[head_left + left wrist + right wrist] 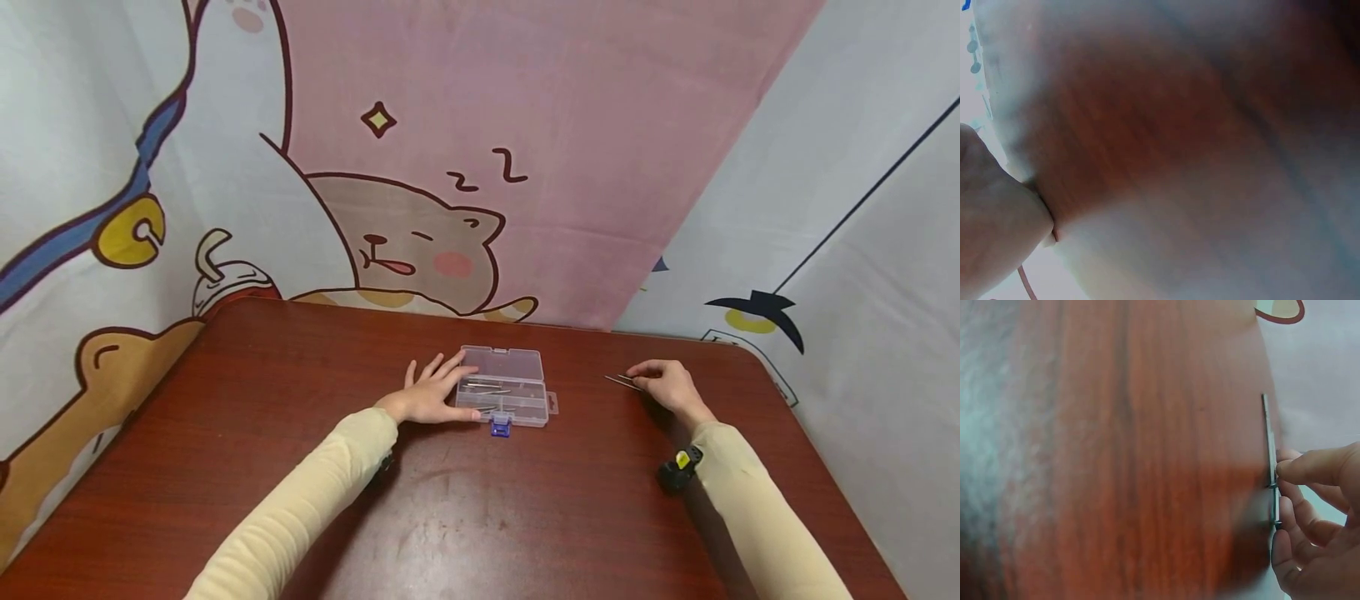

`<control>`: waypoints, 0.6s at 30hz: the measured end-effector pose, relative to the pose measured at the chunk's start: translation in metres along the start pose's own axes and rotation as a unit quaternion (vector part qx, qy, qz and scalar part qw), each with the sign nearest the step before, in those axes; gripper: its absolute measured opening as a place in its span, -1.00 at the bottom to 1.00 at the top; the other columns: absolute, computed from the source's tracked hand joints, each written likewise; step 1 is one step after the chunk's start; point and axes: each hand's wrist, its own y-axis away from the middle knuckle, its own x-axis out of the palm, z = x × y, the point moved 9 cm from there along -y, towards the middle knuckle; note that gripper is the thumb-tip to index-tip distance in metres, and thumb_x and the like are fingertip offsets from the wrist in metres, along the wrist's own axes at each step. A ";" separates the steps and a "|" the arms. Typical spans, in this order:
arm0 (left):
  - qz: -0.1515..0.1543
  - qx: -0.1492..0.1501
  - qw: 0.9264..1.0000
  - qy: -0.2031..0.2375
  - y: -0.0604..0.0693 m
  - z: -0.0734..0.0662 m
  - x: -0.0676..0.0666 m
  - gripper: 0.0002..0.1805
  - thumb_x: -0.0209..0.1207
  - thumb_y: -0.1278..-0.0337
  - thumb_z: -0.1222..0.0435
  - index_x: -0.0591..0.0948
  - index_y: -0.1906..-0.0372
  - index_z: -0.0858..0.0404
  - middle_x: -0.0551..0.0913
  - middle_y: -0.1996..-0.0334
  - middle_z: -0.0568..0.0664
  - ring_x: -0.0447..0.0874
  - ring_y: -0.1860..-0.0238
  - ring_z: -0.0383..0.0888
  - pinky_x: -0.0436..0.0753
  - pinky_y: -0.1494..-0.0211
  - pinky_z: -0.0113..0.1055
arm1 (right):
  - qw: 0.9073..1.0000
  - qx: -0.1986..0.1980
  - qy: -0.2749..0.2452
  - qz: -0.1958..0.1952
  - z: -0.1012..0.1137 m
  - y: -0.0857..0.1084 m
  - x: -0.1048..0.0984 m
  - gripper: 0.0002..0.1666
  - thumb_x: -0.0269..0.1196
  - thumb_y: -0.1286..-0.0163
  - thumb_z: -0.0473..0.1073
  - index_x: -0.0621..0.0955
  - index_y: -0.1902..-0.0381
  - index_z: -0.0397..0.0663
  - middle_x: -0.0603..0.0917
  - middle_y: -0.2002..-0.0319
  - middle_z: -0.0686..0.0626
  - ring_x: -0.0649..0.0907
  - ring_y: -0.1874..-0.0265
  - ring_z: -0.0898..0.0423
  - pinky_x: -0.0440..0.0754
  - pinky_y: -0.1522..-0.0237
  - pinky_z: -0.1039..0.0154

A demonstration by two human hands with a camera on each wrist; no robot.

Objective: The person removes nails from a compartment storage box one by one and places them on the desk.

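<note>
A clear plastic compartment box (517, 364) lies with its lid raised back on the table, and several thin metal nails (487, 388) rest in its compartments. My left hand (429, 400) rests at the box's left side with fingers spread, the thumb by the front edge. To the right of the box, my right hand (666, 385) pinches slim nails (1272, 447) between thumb and fingertips, low over the table; two nail heads show in the right wrist view. The left wrist view catches only part of the left hand (997, 219) and a blurred tabletop.
A blue latch (500, 428) sticks out from the box's front. The dark red wooden table (480, 517) runs back to a cartoon-printed cloth (570, 167) along its far and side edges.
</note>
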 end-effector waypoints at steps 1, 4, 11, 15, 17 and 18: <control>0.001 0.000 1.000 -0.001 0.000 0.000 0.000 -0.06 0.14 -0.07 -0.30 0.14 -0.50 -0.04 -0.17 -0.55 -0.04 -0.24 -0.49 0.19 -0.35 -0.30 0.34 | 1.000 -0.002 0.000 0.001 0.001 0.000 -0.001 -0.77 0.18 -0.36 -0.35 0.67 0.08 -0.31 0.63 0.12 -0.25 0.48 0.27 -0.04 0.44 0.27 0.19; 0.006 -0.003 1.000 -0.006 -0.001 -0.001 0.000 -0.07 0.14 -0.08 -0.30 0.14 -0.51 -0.05 -0.18 -0.55 -0.04 -0.25 -0.49 0.18 -0.35 -0.30 0.34 | 1.000 -0.013 -0.004 -0.002 0.007 0.000 -0.004 -0.76 0.17 -0.36 -0.35 0.66 0.07 -0.32 0.63 0.08 -0.28 0.49 0.24 -0.04 0.44 0.25 0.19; 0.006 -0.004 1.000 -0.011 -0.001 -0.002 -0.001 -0.07 0.15 -0.08 -0.29 0.14 -0.50 -0.06 -0.17 -0.55 -0.05 -0.25 -0.49 0.18 -0.35 -0.30 0.34 | 0.999 -0.035 -0.016 -0.017 0.026 0.001 -0.005 -0.76 0.19 -0.36 -0.36 0.65 0.05 -0.35 0.63 0.06 -0.28 0.49 0.29 0.05 0.44 0.32 0.29; 0.002 -0.004 1.000 -0.012 -0.002 -0.001 0.000 -0.08 0.15 -0.07 -0.29 0.14 -0.50 -0.06 -0.17 -0.55 -0.06 -0.24 -0.49 0.18 -0.34 -0.31 0.34 | 0.998 -0.054 -0.029 -0.010 0.042 0.003 0.006 -0.76 0.19 -0.35 -0.39 0.65 0.05 -0.35 0.64 0.09 -0.27 0.50 0.37 0.06 0.45 0.39 0.31; 0.001 -0.003 1.000 -0.009 -0.002 0.000 0.001 -0.08 0.15 -0.07 -0.29 0.15 -0.50 -0.07 -0.16 -0.55 -0.06 -0.23 -0.49 0.18 -0.34 -0.31 0.34 | 0.998 -0.060 -0.035 -0.006 0.050 0.003 0.014 -0.76 0.20 -0.34 -0.39 0.66 0.06 -0.33 0.65 0.11 -0.25 0.48 0.42 0.07 0.44 0.43 0.30; 0.000 -0.002 1.000 -0.008 -0.002 0.000 0.001 -0.08 0.15 -0.07 -0.29 0.16 -0.50 -0.07 -0.16 -0.55 -0.06 -0.23 -0.49 0.18 -0.33 -0.31 0.35 | 0.997 -0.063 -0.039 -0.002 0.053 0.004 0.018 -0.76 0.20 -0.34 -0.39 0.65 0.06 -0.33 0.64 0.13 -0.24 0.46 0.46 0.07 0.42 0.46 0.29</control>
